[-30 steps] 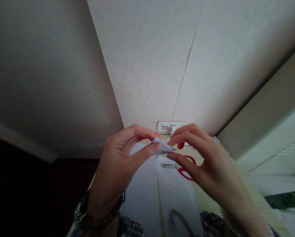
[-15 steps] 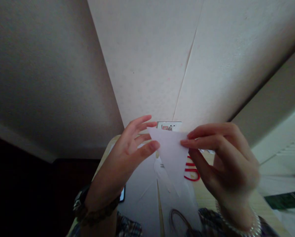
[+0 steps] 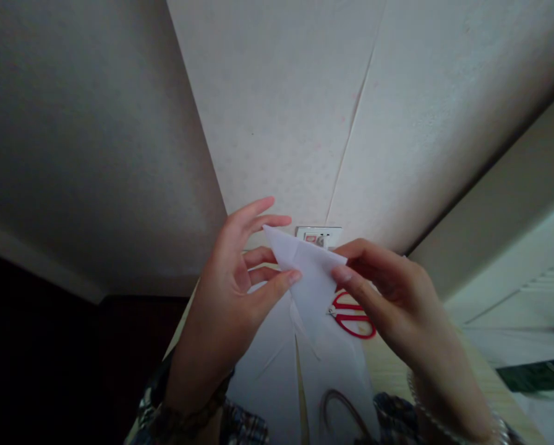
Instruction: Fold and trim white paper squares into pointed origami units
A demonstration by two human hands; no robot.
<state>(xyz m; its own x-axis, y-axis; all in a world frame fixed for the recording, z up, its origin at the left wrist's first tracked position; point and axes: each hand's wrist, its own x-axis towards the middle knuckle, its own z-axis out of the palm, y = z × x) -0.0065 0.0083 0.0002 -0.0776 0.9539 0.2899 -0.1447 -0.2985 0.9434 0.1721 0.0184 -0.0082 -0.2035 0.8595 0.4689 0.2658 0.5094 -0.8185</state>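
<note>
A folded white piece of paper [image 3: 311,269], roughly triangular, is held up between both hands above the table. My left hand [image 3: 240,278] pinches its left side with the thumb in front and lower fingers behind, while the upper fingers stretch out. At the paper's upper right corner, my right hand [image 3: 388,296] grips it between the thumb in front and fingers behind. Red-handled scissors [image 3: 353,315] lie on the table just below my right thumb, their blades hidden behind the paper.
White sheets [image 3: 263,383] cover part of the light wooden table [image 3: 391,364], with narrow paper scraps on them. A brown curved cord or strap [image 3: 344,405] lies near the front. Behind the table stands a pale wall [image 3: 277,123] with a socket plate [image 3: 330,235]. A green packet [image 3: 536,375] is at the right.
The paper has turned and tilted, its point no longer hanging down. My right thumb has come round to its front, and my left hand now pinches its left side. More of the scissors shows.
</note>
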